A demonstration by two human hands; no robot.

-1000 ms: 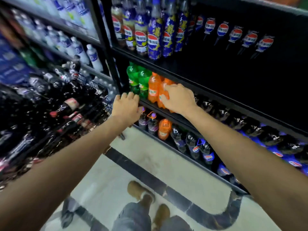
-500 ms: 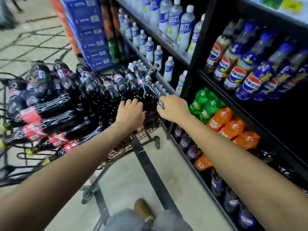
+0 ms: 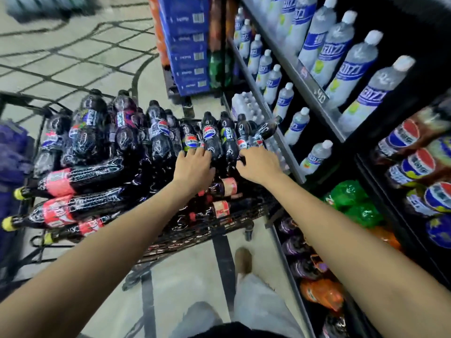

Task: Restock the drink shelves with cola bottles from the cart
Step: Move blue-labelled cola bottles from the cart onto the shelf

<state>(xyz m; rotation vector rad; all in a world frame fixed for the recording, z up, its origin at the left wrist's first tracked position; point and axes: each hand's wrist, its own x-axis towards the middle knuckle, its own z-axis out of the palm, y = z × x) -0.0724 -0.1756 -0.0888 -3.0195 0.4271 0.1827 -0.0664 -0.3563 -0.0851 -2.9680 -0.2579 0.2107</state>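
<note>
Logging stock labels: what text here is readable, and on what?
"PEPSI", faint: cola bottle label.
White bottles: blue labels too blurred.
Blue boxes: print too small.
Shelf tag: digits unclear.
Red labels: unreadable.

Glossy plastic cola bottles (image 3: 212, 140) (paper-like labels), dark wire-mesh metal cart (image 3: 207, 230), smooth shiny floor (image 3: 185, 284)

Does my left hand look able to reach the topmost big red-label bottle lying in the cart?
Probably yes: the red-label bottle lies uncovered on top, with nothing between it and the left hand.
</note>
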